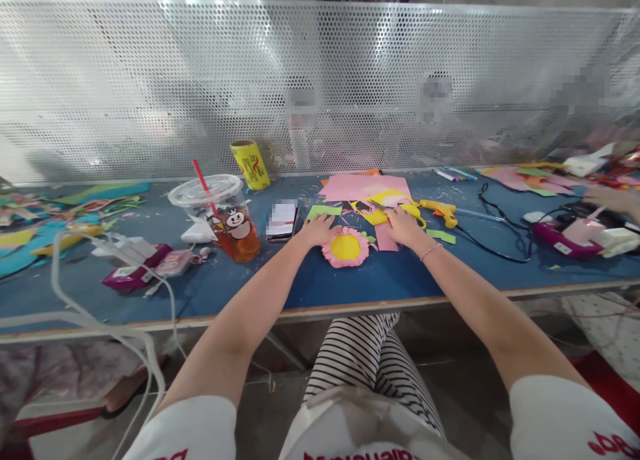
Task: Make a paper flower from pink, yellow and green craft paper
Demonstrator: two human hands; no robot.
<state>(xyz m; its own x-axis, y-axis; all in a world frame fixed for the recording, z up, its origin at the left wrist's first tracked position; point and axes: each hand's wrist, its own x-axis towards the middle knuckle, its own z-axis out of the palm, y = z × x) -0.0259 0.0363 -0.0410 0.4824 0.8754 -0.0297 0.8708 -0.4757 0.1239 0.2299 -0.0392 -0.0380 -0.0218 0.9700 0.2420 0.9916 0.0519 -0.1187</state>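
Observation:
My left hand (319,231) lies palm down with its fingers apart, by a strip of green paper (325,211) and the left edge of a pink paper flower with a yellow centre (345,248). A small green leaf shape shows at the flower's right side. My right hand (404,228) is closed over yellow-handled scissors (415,213); their blades point left over yellow paper. Beneath that hand lies a pink paper piece (386,239). Just to the right is a yellow glue gun (440,211) with a black cord.
A plastic cup of tea (237,237) with a red straw, a phone (282,220) and a yellow tape roll (251,165) stand left. Pink sheets (365,187) lie behind my hands. Purple power strips (565,240) and cables flank both sides. A perforated metal screen (200,80) closes the back; another person's hand (613,197) is far right.

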